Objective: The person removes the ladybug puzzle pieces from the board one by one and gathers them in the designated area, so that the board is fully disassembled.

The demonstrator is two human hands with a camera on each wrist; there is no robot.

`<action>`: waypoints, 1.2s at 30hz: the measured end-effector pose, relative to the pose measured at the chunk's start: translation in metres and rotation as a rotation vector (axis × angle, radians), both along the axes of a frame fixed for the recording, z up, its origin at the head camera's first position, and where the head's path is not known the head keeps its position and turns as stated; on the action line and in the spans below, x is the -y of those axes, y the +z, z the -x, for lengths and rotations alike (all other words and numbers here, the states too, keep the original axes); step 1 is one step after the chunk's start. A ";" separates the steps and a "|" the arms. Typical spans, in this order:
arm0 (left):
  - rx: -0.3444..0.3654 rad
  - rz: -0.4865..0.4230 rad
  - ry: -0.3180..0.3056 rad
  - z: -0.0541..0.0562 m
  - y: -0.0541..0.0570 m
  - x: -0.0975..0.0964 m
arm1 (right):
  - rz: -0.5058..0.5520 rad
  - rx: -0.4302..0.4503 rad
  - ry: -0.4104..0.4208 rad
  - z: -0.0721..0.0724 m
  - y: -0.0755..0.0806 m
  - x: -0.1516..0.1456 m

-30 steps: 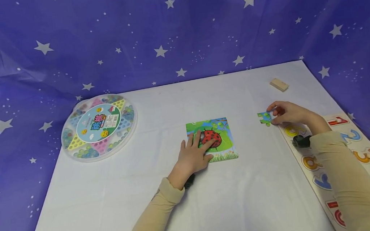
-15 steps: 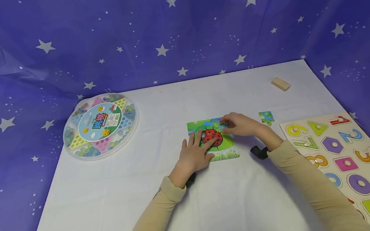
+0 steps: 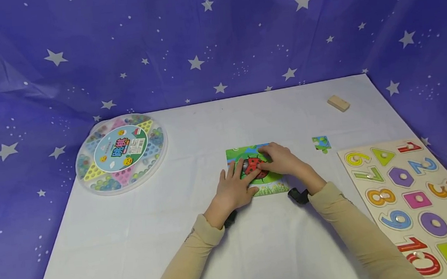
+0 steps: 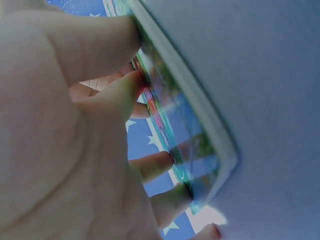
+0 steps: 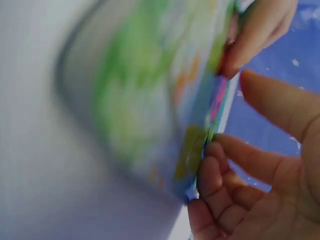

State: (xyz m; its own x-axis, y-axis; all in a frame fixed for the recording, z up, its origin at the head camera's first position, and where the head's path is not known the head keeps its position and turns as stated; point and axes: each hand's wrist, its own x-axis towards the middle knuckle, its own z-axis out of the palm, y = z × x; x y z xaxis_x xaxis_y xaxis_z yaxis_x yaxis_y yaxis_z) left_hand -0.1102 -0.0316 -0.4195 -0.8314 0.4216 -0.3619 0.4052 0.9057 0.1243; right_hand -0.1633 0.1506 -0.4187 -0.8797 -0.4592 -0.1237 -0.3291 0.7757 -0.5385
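Note:
A ladybird jigsaw puzzle [image 3: 272, 189] lies on the white table. My left hand [image 3: 233, 189] rests on its left and lower middle with fingers spread. My right hand [image 3: 282, 159] touches the puzzle's right side, thumb and index finger apart over the ladybird. In the right wrist view, my right hand's fingers [image 5: 210, 185] bend lightly against the puzzle's edge, with no loose piece visible between them. The left wrist view shows left fingertips [image 4: 155, 165] on the puzzle's face. A loose jigsaw piece [image 3: 321, 144] lies to the right, apart from both hands.
A wooden number-and-shape board [image 3: 392, 178] lies at the right. Behind it sits a small wooden block [image 3: 338, 103]. A round Chinese checkers box [image 3: 121, 154] with marbles stands at the back left. A purple starry cloth [image 3: 161, 43] hangs behind the table [image 3: 136, 234].
My right hand has moved left, from beside the loose piece to the puzzle, then slightly further onto the ladybird. The loose piece stays on the table. My left hand has kept its place.

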 end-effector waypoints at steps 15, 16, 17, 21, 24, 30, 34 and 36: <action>-0.014 0.021 -0.020 -0.001 0.005 -0.001 | 0.247 0.149 -0.172 0.002 -0.008 0.001; -0.013 0.020 -0.019 -0.001 0.004 -0.001 | 0.270 0.160 -0.173 0.002 -0.009 0.001; -0.012 0.019 -0.019 -0.001 0.004 -0.001 | 0.292 0.170 -0.175 0.002 -0.009 0.001; -0.014 0.013 -0.022 -0.001 0.001 -0.001 | 0.362 0.189 -0.177 0.002 -0.012 0.000; -0.025 0.012 -0.025 -0.001 -0.001 -0.001 | 0.350 0.156 -0.154 0.004 -0.015 -0.001; -0.014 0.010 -0.016 -0.001 -0.001 0.000 | 0.249 0.088 -0.045 0.010 -0.016 -0.003; -0.017 0.010 -0.017 -0.001 -0.002 0.000 | 0.191 0.073 0.028 0.016 -0.012 -0.005; -0.021 0.008 -0.018 -0.001 -0.002 0.000 | 0.161 0.068 0.046 0.017 -0.010 -0.006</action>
State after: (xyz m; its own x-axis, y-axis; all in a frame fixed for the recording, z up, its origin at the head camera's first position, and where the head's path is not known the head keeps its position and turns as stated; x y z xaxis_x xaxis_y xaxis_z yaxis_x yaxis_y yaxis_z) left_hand -0.1095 -0.0315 -0.4213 -0.8310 0.4337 -0.3484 0.4239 0.8992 0.1083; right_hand -0.1807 0.1562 -0.4287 -0.8493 -0.5177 -0.1037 -0.3213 0.6626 -0.6765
